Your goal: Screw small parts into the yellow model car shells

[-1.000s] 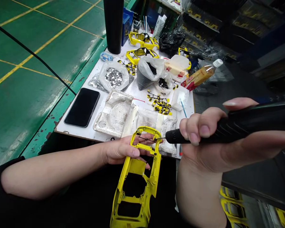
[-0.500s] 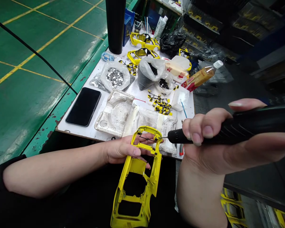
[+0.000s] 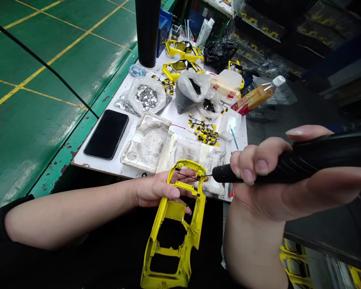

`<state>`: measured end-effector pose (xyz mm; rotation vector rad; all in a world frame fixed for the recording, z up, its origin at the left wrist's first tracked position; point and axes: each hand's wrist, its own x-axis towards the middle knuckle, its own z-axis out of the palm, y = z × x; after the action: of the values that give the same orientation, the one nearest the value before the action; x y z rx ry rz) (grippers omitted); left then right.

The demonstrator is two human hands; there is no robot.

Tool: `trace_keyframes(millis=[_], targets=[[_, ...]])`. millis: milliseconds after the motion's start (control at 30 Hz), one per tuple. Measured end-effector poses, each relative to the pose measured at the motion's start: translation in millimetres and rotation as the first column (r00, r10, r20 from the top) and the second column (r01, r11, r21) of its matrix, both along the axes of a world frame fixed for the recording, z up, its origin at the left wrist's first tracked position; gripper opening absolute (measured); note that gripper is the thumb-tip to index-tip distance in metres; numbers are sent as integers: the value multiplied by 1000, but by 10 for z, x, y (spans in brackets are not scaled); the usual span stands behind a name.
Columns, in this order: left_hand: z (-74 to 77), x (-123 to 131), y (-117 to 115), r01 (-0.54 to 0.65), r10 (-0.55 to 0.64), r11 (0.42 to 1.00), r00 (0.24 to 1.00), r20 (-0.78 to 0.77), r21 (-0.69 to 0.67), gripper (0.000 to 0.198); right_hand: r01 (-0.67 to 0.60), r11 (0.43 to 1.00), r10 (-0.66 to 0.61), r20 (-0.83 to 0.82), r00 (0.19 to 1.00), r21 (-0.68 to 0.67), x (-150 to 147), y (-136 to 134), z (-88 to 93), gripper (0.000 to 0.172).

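Note:
A yellow toy car body [image 3: 175,206] is tilted below the table's front edge, its hollow inside facing up. My left hand [image 3: 164,190] holds it near the far end, thumb on the left rim and the other fingers underneath. Wrapped around a black electric screwdriver [image 3: 301,160] is my right hand [image 3: 264,172], closed. The tool lies level, pointing left, and its thin bit reaches the upper right corner of the body, where a small black part [image 3: 199,174] sits. Whether the bit is seated in a screw is too small to tell.
The white table [image 3: 108,168] bears a phone [image 3: 106,134], a foam tray [image 3: 146,144], a bag of silvery pieces [image 3: 147,97], bags of black parts [image 3: 188,94], yellow-black parts [image 3: 206,134], more car bodies [image 3: 183,69] and a bottle [image 3: 257,96]. A black cylinder [image 3: 147,32] stands at the back.
The view has shifted very slightly, so the table's things appear a little to the right. Both hands keep their holds, and the bit stays at the same corner of the body.

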<state>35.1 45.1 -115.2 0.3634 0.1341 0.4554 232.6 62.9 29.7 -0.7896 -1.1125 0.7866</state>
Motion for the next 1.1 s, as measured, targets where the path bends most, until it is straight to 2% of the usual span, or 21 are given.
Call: trace_keyframes(millis=[467,600,700,767,900,1033,1100], targets=[[-35,-22,-13,-10,10,1000,1000,14,1,77,-17,1000,17,-3,1000,-17,0,19,-33,48],[-5,-14,-14,-16,16,1000,1000,-10,-7,77,-69,997,70,-31,997,30,-23,25,-64,41],[19,-13,-15,-11,11,1000,999,-34,-5,76,-179,980,183,-45,982,82,-38,2,-42,28],[22,-14,-17,1,-1,1000,999,-34,-3,76,-232,970,235,-46,971,69,-34,-37,-15,24],[7,-15,-23,3,-3,1000,1000,-11,5,76,-177,984,176,-40,984,-28,-30,-97,16,31],[14,-12,-24,0,0,1000,1000,-5,-6,75,-142,987,148,-81,986,71,-80,-69,12,23],[27,-12,-19,-1,1,1000,1000,-14,-12,76,-84,996,87,-102,991,38,-109,-61,11,27]])
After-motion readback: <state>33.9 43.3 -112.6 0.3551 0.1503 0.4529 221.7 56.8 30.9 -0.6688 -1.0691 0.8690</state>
